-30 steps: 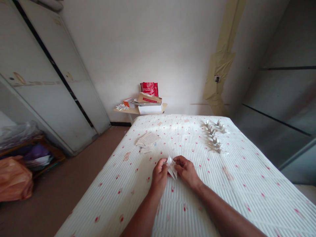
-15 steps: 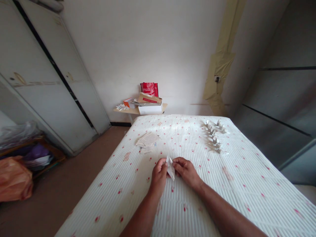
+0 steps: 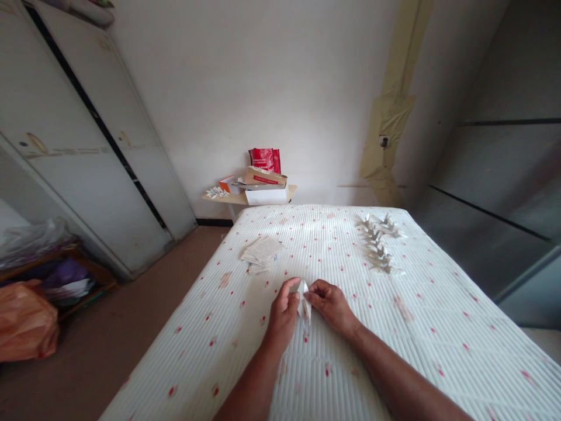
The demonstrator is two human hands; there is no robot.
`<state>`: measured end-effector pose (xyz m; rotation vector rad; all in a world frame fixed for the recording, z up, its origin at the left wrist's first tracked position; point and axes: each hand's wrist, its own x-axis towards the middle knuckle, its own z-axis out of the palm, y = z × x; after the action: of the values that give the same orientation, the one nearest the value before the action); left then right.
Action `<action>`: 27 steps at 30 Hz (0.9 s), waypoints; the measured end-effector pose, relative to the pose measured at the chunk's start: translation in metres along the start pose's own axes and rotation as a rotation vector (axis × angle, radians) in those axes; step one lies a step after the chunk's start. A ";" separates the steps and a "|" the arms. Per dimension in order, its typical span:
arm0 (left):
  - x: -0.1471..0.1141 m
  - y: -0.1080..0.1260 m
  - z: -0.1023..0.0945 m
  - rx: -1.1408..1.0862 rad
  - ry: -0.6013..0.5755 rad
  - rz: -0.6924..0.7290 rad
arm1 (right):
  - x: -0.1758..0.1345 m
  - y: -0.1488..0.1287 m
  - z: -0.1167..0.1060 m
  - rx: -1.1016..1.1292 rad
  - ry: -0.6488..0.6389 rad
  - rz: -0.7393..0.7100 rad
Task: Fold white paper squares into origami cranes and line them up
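A small folded piece of paper [image 3: 303,301], white and diamond-shaped with a slit down its lower half, is held just above the bed. My left hand [image 3: 284,307] pinches its left edge between thumb and fingers. On the other side, my right hand [image 3: 329,303] has thumb and forefinger closed on its right edge. Beyond my left hand lies a loose stack of printed paper sheets [image 3: 262,251]. Several folded paper cranes [image 3: 377,242] stand in a cluster on the right, past my right hand.
The bed has a ribbed white cover [image 3: 326,369] with red dots. Behind it, a small table [image 3: 239,199] bears a white box [image 3: 266,196], a red bag [image 3: 265,159] and white bits. Cabinets [image 3: 131,140] line the left, and an orange bag [image 3: 27,321] sits low there.
The folded paper has turned slightly in my fingers, and its lower half now shows a slit. My left forefinger has lifted away a little. Both hands stay in about the same place.
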<state>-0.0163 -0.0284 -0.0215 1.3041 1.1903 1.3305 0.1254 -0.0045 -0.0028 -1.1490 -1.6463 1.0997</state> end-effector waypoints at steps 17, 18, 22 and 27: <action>-0.001 0.024 0.005 -0.281 -0.103 -0.225 | 0.003 0.007 -0.004 0.156 -0.064 -0.035; -0.001 0.024 0.005 -0.283 -0.114 -0.228 | 0.003 0.007 -0.004 0.187 -0.070 -0.037; 0.000 0.023 0.004 -0.270 -0.134 -0.230 | 0.004 0.007 -0.002 0.209 -0.062 0.001; 0.002 0.013 0.004 -0.228 -0.127 -0.202 | 0.003 0.005 -0.001 0.156 -0.061 0.026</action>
<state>-0.0118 -0.0279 -0.0086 1.0594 1.0210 1.1811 0.1266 -0.0009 -0.0066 -1.0476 -1.5658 1.2674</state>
